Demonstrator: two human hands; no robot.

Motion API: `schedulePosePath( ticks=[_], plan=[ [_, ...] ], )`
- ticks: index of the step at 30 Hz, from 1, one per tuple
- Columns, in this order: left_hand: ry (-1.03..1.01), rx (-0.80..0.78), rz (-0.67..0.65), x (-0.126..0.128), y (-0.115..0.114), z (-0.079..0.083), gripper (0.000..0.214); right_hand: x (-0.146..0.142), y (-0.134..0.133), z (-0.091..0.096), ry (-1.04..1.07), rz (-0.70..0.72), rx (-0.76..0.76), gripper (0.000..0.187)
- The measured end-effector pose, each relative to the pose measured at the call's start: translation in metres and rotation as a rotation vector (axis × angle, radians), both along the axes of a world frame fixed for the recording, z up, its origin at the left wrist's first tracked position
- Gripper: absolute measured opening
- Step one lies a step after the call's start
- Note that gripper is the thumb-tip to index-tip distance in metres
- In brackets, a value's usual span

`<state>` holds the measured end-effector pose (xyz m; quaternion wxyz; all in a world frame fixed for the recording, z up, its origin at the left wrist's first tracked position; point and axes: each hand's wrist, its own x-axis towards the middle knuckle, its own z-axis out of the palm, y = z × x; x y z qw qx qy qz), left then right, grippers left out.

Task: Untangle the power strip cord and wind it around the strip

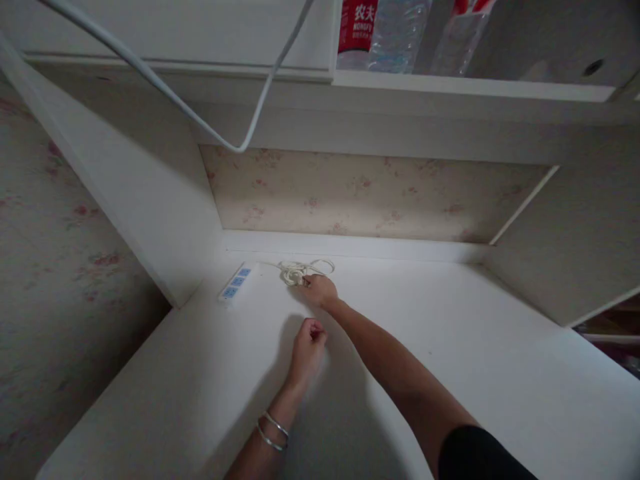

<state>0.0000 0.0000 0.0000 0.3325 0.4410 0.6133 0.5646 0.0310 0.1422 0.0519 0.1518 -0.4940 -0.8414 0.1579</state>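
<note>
A coiled white power cord (294, 272) lies near the back of the white desktop, with a loose loop to its right. My right hand (320, 291) reaches over it, fingers closed at the coil's near right side; the fingertips are partly hidden. To the left of the coil rests a white power strip (236, 283) with blue socket faces, and the cord runs toward its far end. Closer to me, my left hand (308, 343) is held with the fingers curled in, and no object shows in it. Two silver bangles (273, 430) circle the left wrist.
A white cable (200, 120) hangs down from above at the upper left. Overhead, a shelf (470, 87) holds plastic bottles (400, 33). White side panels (130, 167) flank the desktop (430, 313), and floral wallpaper (350, 197) covers the back wall.
</note>
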Motion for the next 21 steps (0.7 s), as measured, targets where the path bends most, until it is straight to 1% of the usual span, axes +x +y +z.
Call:
schedulePosePath(
  ticks=[4,8,10,13,15,17,21],
  plan=[
    [0.026,-0.001,-0.007,-0.001,0.001,0.000,0.005,0.039,-0.022,0.000,0.080,0.004,0.041,0.031],
    [0.067,0.005,-0.021,0.000,-0.001,0.002,0.004,0.087,-0.051,-0.011,0.186,-0.026,0.081,0.032],
    [0.095,0.007,-0.033,0.001,-0.003,0.003,0.002,0.112,-0.064,-0.021,0.291,-0.044,0.089,0.032],
    [0.136,0.008,-0.053,0.005,-0.007,0.004,0.002,0.143,-0.084,-0.032,0.544,-0.066,0.073,0.031],
    [0.197,0.030,-0.061,0.008,-0.009,0.004,0.005,0.158,-0.096,-0.035,0.654,-0.063,0.051,0.029],
    [0.288,0.078,-0.064,0.011,-0.010,0.004,0.010,0.167,-0.106,-0.033,0.713,-0.043,0.029,0.026],
    [0.443,0.187,-0.079,0.018,-0.007,0.010,0.020,0.173,-0.117,-0.026,0.788,0.005,-0.010,0.020]
  ],
)
